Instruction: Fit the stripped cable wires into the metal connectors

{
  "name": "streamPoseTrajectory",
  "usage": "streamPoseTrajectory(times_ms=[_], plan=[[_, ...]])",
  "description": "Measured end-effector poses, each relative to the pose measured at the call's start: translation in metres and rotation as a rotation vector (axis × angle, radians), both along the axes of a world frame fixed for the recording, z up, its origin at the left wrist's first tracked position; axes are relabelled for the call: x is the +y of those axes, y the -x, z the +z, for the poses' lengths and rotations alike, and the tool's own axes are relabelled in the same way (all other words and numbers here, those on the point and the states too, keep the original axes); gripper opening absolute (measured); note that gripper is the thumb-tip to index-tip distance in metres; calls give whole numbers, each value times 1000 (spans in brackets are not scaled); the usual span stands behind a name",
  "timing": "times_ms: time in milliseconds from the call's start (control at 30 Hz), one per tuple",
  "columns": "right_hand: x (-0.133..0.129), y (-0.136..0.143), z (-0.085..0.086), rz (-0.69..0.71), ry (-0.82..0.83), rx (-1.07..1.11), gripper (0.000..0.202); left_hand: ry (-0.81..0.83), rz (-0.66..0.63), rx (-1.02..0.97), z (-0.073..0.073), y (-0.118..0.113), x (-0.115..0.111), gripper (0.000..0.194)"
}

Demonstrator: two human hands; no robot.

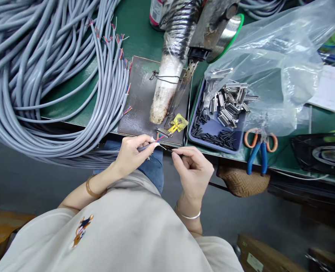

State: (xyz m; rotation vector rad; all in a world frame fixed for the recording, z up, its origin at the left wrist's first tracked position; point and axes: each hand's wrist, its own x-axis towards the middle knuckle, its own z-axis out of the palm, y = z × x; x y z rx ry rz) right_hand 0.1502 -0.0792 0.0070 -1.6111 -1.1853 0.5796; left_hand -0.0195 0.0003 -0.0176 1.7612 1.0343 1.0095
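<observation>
Between the thumb and fingers of my left hand (135,151) is the end of a grey cable (143,147), its coloured wires (160,138) fanning out to a metal multi-pin connector (164,132). That connector sits at the front of a dark board (139,90), against a yellow clip (174,126). My right hand (193,164) is pinched around a small dark piece (169,149), perhaps a black sleeve, by a bare wire end (162,147) from the cable. Above the connector hangs a soldering iron (184,83) beside a whitish tube (164,87).
Many grey cables (11,75) with stripped ends are heaped at left. To the right stands a blue tray (232,148) with loose connectors (230,102) and black sleeves (213,136), partly under a plastic bag (275,75). Pliers (259,151) overhang the table edge near a black fan (323,153).
</observation>
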Motion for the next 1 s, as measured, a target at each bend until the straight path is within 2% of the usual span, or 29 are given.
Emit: streamPoseTrajectory(times_ms=[400, 633, 1000], plan=[[1, 5, 6, 65, 38, -58, 8, 30, 2, 38, -1, 2, 0, 16], [2, 7, 7, 26, 17, -165, 8, 5, -12, 34, 0, 4, 0, 14], [1, 7, 3, 11, -22, -329, 17, 63, -63, 19, 4, 6, -5, 16]])
